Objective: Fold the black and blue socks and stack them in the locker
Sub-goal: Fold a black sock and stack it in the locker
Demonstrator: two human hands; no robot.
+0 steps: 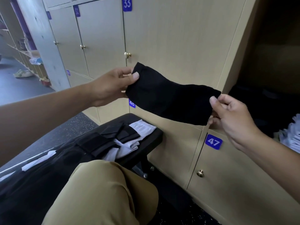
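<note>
The left hand (112, 85) pinches one end of a black sock (168, 96), thumb on the near face and fingers behind, while the right hand (233, 117) pinches the opposite end the same way. Held at both ends, the sock hangs stretched flat in the air between them, sloping down toward the right hand; this looks like a smoothing hold, taken so the fabric lies even before one end is brought over to the other for the fold.

Taking the sock as the landmark: directly below it and toward the person stands a black bench (151, 135) carrying a loose pile of black socks (113, 140) mixed with pale bluish-white socks (129, 146), apparently the supply waiting to be folded, kept within easy reach of the left hand. Behind the sock are closed wooden locker doors (170, 38). To its right, past the right hand, is the dark opening of the open locker (267, 70), with a heap of light fabric (290, 137) at its lower edge; what that heap consists of is unclear. The locker's nearness would make the transfer short once the fold is made.
</note>
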